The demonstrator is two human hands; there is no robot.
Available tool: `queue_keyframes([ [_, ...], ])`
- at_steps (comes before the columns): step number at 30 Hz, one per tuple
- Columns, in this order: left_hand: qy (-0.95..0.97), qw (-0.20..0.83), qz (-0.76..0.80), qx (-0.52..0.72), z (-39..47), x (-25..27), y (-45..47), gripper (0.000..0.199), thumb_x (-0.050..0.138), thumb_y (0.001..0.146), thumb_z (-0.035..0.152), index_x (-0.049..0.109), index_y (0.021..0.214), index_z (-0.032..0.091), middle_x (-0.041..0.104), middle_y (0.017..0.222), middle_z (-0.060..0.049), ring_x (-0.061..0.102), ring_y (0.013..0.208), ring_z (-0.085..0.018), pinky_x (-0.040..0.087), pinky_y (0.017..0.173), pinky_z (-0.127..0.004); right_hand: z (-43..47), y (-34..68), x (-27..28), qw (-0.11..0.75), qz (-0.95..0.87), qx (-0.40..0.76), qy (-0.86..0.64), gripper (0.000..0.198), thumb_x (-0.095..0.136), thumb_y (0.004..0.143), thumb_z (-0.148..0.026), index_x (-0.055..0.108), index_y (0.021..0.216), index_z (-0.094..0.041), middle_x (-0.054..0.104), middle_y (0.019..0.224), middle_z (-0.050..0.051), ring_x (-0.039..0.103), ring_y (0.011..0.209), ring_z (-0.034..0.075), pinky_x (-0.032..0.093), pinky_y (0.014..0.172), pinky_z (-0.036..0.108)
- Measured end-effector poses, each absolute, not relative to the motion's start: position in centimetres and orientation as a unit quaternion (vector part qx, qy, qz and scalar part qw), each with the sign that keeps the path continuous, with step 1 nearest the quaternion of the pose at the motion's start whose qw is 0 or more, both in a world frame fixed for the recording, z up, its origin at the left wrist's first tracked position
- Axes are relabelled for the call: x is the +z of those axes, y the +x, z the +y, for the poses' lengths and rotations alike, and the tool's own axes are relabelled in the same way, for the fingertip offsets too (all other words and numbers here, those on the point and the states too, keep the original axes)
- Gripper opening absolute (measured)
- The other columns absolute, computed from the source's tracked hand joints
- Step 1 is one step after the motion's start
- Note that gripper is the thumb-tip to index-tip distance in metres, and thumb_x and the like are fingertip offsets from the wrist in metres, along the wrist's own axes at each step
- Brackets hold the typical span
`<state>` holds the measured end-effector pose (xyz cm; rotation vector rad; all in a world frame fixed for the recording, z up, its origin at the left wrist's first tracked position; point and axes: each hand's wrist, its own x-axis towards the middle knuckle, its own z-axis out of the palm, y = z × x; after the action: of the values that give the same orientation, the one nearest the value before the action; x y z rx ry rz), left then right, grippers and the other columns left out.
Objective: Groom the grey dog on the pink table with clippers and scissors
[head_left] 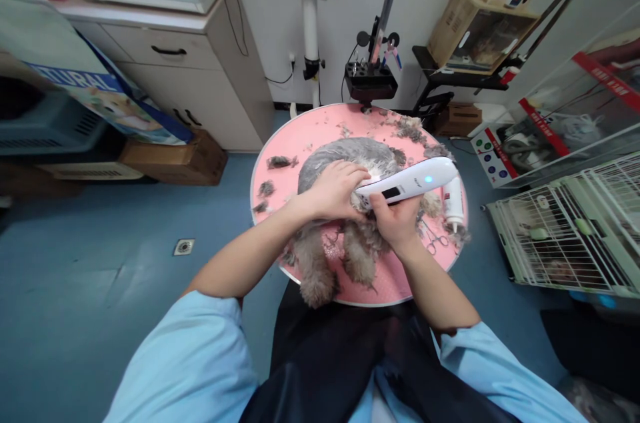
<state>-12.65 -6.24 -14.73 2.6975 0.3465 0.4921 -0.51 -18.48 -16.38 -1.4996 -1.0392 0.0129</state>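
Observation:
A small grey dog lies on a round pink grooming table, its back trimmed short and its legs still fluffy. My left hand grips the dog's side, fingers across the coat and thumb toward me. In my right hand is a white hair clipper with a lit blue button. The clipper's head is against the dog beside my left fingers, which partly hide the spot. To the right lie scissors and a white squeeze bottle.
Cut hair tufts are scattered over the table. A tool holder stands on a post at its far edge. Wire cages are at the right, with a cabinet and cardboard box at the left.

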Motion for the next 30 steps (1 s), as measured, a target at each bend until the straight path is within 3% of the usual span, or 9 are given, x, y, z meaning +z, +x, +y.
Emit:
queue_keyframes([
  [5, 0.967, 0.183, 0.094, 0.153, -5.6, -14.3, -12.8, 0.076, 0.083, 0.06, 0.051, 0.058, 0.125, 0.018, 0.061, 0.13, -0.012, 0.054, 0.124, -0.033, 0.036, 0.106, -0.046, -18.5, -0.7, -16.4, 0.612, -0.426, -0.028, -0.665, 0.049, 0.078, 0.068, -0.049, 0.055, 0.098, -0.018, 0.063, 0.084, 0.006, 0.064, 0.083, 0.025, 0.055, 0.077, 0.043],
  [9, 0.97, 0.175, 0.079, 0.147, -5.4, -14.2, -12.9, 0.078, 0.083, 0.06, 0.047, 0.057, 0.127, 0.017, 0.06, 0.132, -0.014, 0.053, 0.124, -0.033, 0.037, 0.106, -0.045, -18.6, -0.7, -16.6, 0.61, -0.45, -0.024, -0.652, 0.038, 0.075, 0.073, -0.048, 0.058, 0.092, -0.019, 0.065, 0.078, 0.005, 0.065, 0.074, 0.023, 0.057, 0.073, 0.041],
  [13, 0.975, 0.167, 0.064, 0.131, -5.1, -14.1, -13.0, 0.08, 0.083, 0.059, 0.046, 0.056, 0.129, 0.016, 0.06, 0.133, -0.014, 0.054, 0.123, -0.033, 0.038, 0.104, -0.045, -18.5, -0.5, -17.0, 0.598, -0.483, -0.024, -0.639, 0.035, 0.074, 0.075, -0.047, 0.061, 0.091, -0.019, 0.069, 0.081, 0.006, 0.068, 0.076, 0.024, 0.058, 0.078, 0.043],
  [18, 0.98, 0.16, 0.066, 0.099, -4.8, -13.5, -13.0, 0.077, 0.078, 0.065, 0.043, 0.054, 0.132, 0.014, 0.058, 0.136, -0.015, 0.053, 0.124, -0.032, 0.038, 0.105, -0.042, -18.2, -0.5, -17.4, 0.672, -0.432, -0.033, -0.601, 0.035, 0.066, 0.083, -0.046, 0.058, 0.101, -0.018, 0.071, 0.09, 0.008, 0.07, 0.081, 0.021, 0.059, 0.079, 0.039],
  [23, 0.982, 0.165, 0.06, 0.076, -4.7, -13.2, -12.9, 0.074, 0.077, 0.065, 0.036, 0.053, 0.133, 0.015, 0.057, 0.138, -0.014, 0.052, 0.126, -0.031, 0.038, 0.106, -0.041, -18.5, -0.3, -17.4, 0.611, -0.491, -0.012, -0.62, 0.029, 0.07, 0.079, -0.043, 0.065, 0.094, -0.019, 0.073, 0.093, 0.009, 0.07, 0.09, 0.026, 0.056, 0.089, 0.045],
  [30, 0.981, 0.17, 0.056, 0.076, -4.3, -13.3, -12.9, 0.073, 0.074, 0.066, 0.035, 0.053, 0.134, 0.018, 0.056, 0.138, -0.013, 0.052, 0.127, -0.031, 0.037, 0.106, -0.041, -18.7, -0.7, -17.7, 0.674, -0.44, 0.034, -0.593, 0.026, 0.074, 0.076, -0.04, 0.067, 0.093, -0.022, 0.072, 0.093, 0.006, 0.069, 0.094, 0.024, 0.053, 0.096, 0.047],
])
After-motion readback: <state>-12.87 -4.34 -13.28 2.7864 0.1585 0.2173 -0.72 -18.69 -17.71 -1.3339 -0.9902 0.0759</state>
